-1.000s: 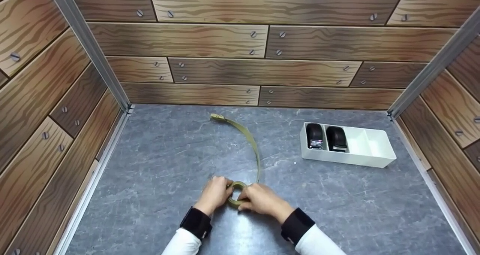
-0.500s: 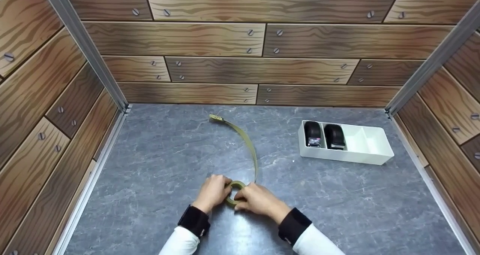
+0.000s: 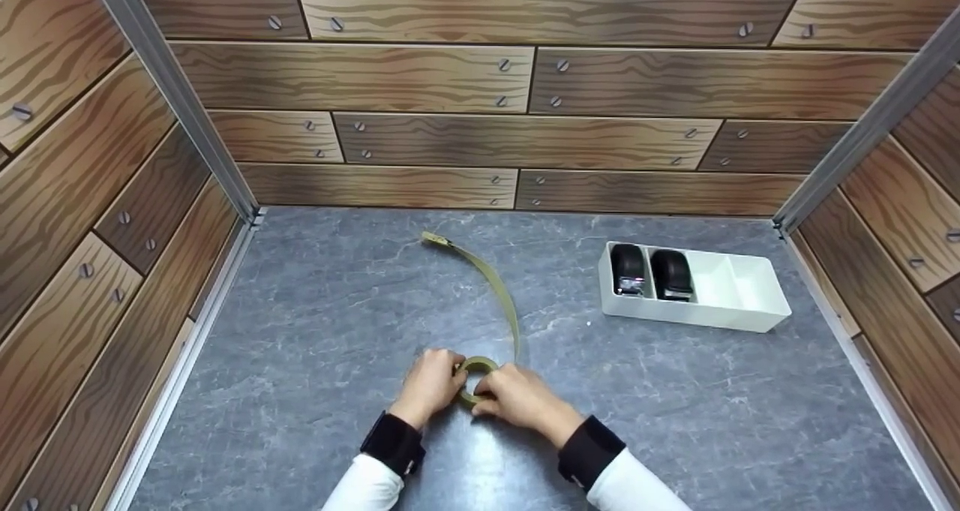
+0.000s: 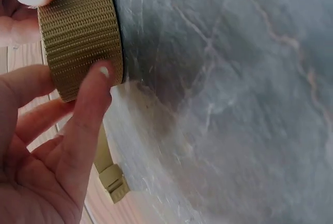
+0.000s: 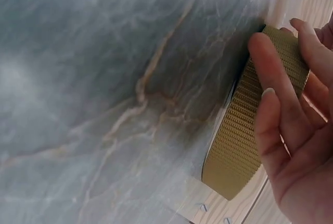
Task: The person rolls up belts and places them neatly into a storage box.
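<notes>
An olive webbing belt is wound into a coil (image 3: 478,363) that stands on its edge on the grey marbled surface, near the front middle. From the coil a loose strap (image 3: 491,275) curves away to the back and ends in a buckle (image 3: 435,238). My left hand (image 3: 431,387) grips the coil's left side, its thumb at the inner opening. On the opposite side my right hand (image 3: 521,400) pinches the coil between thumb and fingers. Ribbed layers of the coil (image 4: 80,31) show in the left wrist view, with fingertips against the outside. In the right wrist view, fingers lie along the coil (image 5: 237,140).
At the right back is a white divided tray (image 3: 697,317). Two rolled black belts, one (image 3: 628,269) beside another (image 3: 671,273), occupy its left compartments. Wood-patterned panels (image 3: 435,143) with metal rails (image 3: 172,94) enclose the back and sides.
Both hands stay around the coil, and their fingers shift only slightly. The coil has moved a little toward the back. Buckle and tray stay where they were.
</notes>
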Tool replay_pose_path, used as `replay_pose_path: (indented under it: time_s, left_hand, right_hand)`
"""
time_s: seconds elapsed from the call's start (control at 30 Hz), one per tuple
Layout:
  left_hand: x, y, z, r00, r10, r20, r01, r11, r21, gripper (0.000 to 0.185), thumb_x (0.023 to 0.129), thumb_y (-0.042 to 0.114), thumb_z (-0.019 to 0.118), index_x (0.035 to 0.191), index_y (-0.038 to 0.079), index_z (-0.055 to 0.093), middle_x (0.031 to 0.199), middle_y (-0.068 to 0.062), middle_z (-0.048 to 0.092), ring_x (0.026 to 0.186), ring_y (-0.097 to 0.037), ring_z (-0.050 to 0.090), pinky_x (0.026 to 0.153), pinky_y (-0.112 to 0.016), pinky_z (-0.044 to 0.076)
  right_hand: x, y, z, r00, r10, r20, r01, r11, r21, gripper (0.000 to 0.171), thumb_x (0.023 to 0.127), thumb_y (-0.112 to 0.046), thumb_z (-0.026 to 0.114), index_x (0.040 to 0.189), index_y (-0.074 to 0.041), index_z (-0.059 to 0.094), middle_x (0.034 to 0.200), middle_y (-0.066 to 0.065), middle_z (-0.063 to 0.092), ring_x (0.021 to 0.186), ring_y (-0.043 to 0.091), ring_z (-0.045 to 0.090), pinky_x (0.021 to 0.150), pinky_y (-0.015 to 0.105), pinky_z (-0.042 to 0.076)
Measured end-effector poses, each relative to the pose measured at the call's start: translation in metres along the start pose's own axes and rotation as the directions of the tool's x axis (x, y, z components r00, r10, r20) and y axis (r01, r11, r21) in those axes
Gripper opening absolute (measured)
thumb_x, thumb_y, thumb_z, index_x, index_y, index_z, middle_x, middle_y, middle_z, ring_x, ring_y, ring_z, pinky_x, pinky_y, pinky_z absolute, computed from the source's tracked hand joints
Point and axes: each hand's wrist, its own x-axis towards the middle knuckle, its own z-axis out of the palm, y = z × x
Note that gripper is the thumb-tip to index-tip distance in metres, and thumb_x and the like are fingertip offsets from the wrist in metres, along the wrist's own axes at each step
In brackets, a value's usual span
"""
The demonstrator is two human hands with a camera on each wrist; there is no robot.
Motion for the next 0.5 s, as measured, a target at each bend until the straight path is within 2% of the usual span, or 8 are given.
replay_pose_path:
  time_s: [0.13,0.23,0.37,0.5]
  left_hand:
    - [0.0014,0.0004,-0.0009,0.999,0.033,0.016,-0.033,0.999,0.030,0.018,0.087,0.010,0.069,0.070,0.014,0.065,0.071,-0.001,0.067,0.063,-0.017,0.060,0.056,-0.034,0.047]
    - [0.0012,0.0010,0.0005,0.999,0.044,0.007,-0.044,0.998,0.051,0.014,0.088,0.013,0.068,0.075,0.015,0.068,0.077,-0.002,0.069,0.069,-0.021,0.065,0.059,-0.036,0.049]
    - [-0.0006,0.0014,0.0033,1.000,0.019,-0.005,-0.019,1.000,0.022,0.006,0.087,0.015,0.070,0.088,0.011,0.074,0.082,-0.005,0.071,0.072,-0.022,0.066,0.061,-0.036,0.051]
    - [-0.0009,0.0008,0.0033,1.000,0.015,-0.002,-0.015,1.000,-0.003,0.004,0.085,0.011,0.070,0.082,0.009,0.071,0.078,-0.004,0.069,0.067,-0.019,0.062,0.060,-0.035,0.049]
  right_hand:
    - [-0.0011,0.0041,-0.0045,0.999,-0.035,0.032,0.035,0.999,0.000,0.012,0.081,-0.029,0.079,0.088,-0.020,0.077,0.078,-0.014,0.067,0.066,0.000,0.056,0.064,0.022,0.049]
    - [-0.0019,0.0052,-0.0060,0.999,-0.039,0.023,0.039,0.999,-0.012,0.012,0.079,-0.028,0.080,0.089,-0.020,0.078,0.081,-0.012,0.070,0.068,0.000,0.059,0.066,0.022,0.050]
    - [-0.0012,0.0031,-0.0033,1.000,-0.024,0.002,0.024,1.000,-0.015,0.011,0.080,-0.032,0.079,0.084,-0.022,0.078,0.070,-0.014,0.067,0.058,-0.001,0.054,0.056,0.020,0.046]
    - [-0.0009,0.0026,-0.0023,1.000,-0.016,0.022,0.016,1.000,0.017,0.010,0.081,-0.031,0.078,0.082,-0.021,0.077,0.064,-0.016,0.061,0.053,-0.001,0.049,0.052,0.018,0.043]
